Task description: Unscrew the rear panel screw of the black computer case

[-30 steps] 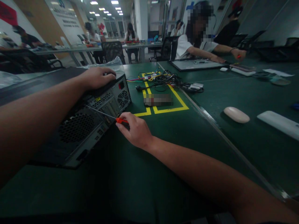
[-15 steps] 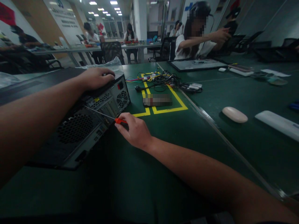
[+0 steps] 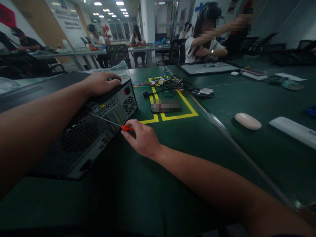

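A black computer case (image 3: 81, 138) lies on its side on the green table, its back panel with a small fan grille facing me. My left hand (image 3: 102, 83) rests palm down on the case's upper far corner, fingers curled over the edge. My right hand (image 3: 142, 138) pinches the red handle of a thin screwdriver (image 3: 111, 122), whose metal shaft runs left and up to the back panel of the case.
A tangle of cables (image 3: 172, 84) lies in a yellow-taped square beyond the case. A white mouse (image 3: 247, 121) and a white keyboard (image 3: 292, 131) lie at the right. A person (image 3: 204, 46) sits across the table by a flat panel (image 3: 206, 68); others work at far tables.
My hands and the screwdriver have hardly moved. The person across the table has raised an arm up and to the right.
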Available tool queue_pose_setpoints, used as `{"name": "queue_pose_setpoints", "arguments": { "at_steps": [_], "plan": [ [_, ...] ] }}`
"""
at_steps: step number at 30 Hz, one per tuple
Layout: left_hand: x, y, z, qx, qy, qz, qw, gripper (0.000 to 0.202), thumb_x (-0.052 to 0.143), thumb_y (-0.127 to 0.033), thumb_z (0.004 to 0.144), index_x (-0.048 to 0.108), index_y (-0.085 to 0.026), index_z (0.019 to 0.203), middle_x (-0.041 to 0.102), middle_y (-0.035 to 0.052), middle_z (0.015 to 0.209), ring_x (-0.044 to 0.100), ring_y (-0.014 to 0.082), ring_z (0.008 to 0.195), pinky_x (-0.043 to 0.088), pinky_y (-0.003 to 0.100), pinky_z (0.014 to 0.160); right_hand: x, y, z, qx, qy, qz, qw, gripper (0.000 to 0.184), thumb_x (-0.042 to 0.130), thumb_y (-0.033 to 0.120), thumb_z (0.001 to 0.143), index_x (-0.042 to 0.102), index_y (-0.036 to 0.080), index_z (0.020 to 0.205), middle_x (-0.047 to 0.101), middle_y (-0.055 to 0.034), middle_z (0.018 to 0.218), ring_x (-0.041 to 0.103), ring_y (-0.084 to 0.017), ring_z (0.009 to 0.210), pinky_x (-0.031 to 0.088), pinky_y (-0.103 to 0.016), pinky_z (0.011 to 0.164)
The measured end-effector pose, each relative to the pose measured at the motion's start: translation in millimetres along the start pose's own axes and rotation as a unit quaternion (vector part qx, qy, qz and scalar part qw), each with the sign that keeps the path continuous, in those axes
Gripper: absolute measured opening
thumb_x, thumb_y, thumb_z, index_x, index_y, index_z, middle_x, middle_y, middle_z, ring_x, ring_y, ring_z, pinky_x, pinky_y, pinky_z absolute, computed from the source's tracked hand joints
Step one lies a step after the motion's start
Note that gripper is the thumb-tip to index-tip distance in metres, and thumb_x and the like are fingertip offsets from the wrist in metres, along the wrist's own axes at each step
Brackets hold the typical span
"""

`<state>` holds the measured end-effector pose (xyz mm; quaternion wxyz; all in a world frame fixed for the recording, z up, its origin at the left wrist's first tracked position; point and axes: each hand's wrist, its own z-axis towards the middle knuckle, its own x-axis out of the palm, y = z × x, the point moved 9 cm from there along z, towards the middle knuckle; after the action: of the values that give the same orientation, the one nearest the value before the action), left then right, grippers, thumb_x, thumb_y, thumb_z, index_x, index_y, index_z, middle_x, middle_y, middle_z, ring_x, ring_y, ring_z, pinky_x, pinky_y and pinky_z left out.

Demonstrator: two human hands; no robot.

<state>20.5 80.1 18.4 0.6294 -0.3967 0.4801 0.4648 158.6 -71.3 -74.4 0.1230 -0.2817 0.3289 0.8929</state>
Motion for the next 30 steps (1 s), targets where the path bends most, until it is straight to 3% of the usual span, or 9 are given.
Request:
{"name": "queue_pose_setpoints", "arguments": {
  "at_steps": [30],
  "plan": [
    [0.6, 1.4, 1.4, -0.002, -0.006, 0.006, 1.0, 0.059, 0.032, -0.052, 0.084, 0.059, -0.016, 0.122, 0.06, 0.0116, 0.121, 0.053, 0.0291, 0.11, 0.038, 0.041, 0.093, -0.6, -0.8, 0.1, 0.015, 0.002, -0.004, 1.0, 0.033, 0.037, 0.045, 0.093, 0.051, 0.018, 0.105, 0.064, -0.0026, 0.095, 0.06, -0.013, 0.084, 0.043, -0.025, 0.073]
  ]
}}
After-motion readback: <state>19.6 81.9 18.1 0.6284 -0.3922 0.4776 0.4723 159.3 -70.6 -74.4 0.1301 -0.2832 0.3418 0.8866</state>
